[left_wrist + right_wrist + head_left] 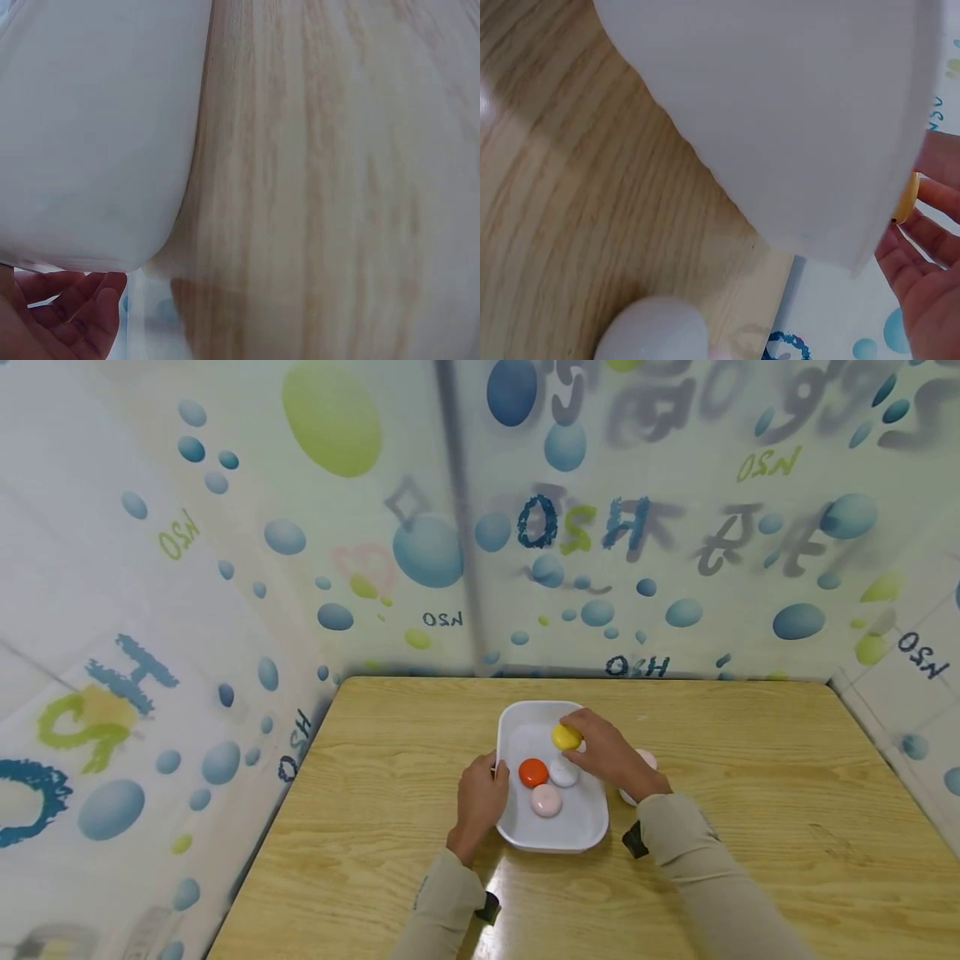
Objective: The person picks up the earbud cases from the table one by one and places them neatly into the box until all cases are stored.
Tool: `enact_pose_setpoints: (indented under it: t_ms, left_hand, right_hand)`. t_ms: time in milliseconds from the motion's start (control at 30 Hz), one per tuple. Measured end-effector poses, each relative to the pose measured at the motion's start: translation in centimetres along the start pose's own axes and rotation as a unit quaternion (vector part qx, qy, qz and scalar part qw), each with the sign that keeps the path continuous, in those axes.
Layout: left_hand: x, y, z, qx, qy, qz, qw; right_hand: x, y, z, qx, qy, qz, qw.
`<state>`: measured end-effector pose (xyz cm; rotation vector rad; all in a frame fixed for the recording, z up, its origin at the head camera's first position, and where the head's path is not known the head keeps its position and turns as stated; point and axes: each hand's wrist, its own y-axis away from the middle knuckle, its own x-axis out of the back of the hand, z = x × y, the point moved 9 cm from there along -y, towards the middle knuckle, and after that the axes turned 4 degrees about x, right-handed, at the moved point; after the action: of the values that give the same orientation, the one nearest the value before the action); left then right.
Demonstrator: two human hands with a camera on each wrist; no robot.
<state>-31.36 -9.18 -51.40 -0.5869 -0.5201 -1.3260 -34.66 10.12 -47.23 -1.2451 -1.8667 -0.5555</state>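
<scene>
A white plastic tray [562, 835] with rounded corners stands on the table. My left hand [480, 795] grips its left side, thumb at the rim; in the left wrist view the fingers [82, 311] curl beneath the edge. Over the tray's far right part, my right hand [609, 753] pinches a glossy yellow round piece [566, 737] between thumb and fingers. In the right wrist view, the tray wall partly hides the yellow piece [907, 199]. Inside the tray lie an orange-red round piece [533, 772], a white one [563, 772] and a pale pink one [546, 800].
On the wooden table [375, 827], right of the tray, pale round pieces [647, 760] are partly hidden by the right wrist; one white piece [656, 334] shows in the right wrist view. A patterned wall [495, 602] rises behind the table's far edge.
</scene>
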Motion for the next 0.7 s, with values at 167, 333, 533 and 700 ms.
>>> enact_pose_setpoints:
  t_ms: [167, 333, 533, 700]
  left_hand:
    - [0.3, 0.1, 0.3, -0.017, -0.01, 0.014, 0.9997]
    - [0.4, 0.1, 0.5, -0.019, -0.008, 0.018, 0.9996]
    - [0.4, 0.2, 0.4, -0.011, -0.001, 0.016, 0.9998]
    - [0.2, 0.1, 0.1, 0.0, 0.002, 0.002, 1.0]
  right_hand:
    - [-1.0, -0.2, -0.6, 0.027, 0.018, -0.012, 0.9994]
    - [-1.9, -0.6, -0.7, 0.031, 0.023, -0.025, 0.9989]
    - [-3.0, -1.1, -0.8, 0.037, 0.024, -0.032, 0.9985]
    - [-3.3, -1.2, -1.2, 0.04, 0.024, -0.022, 0.9986]
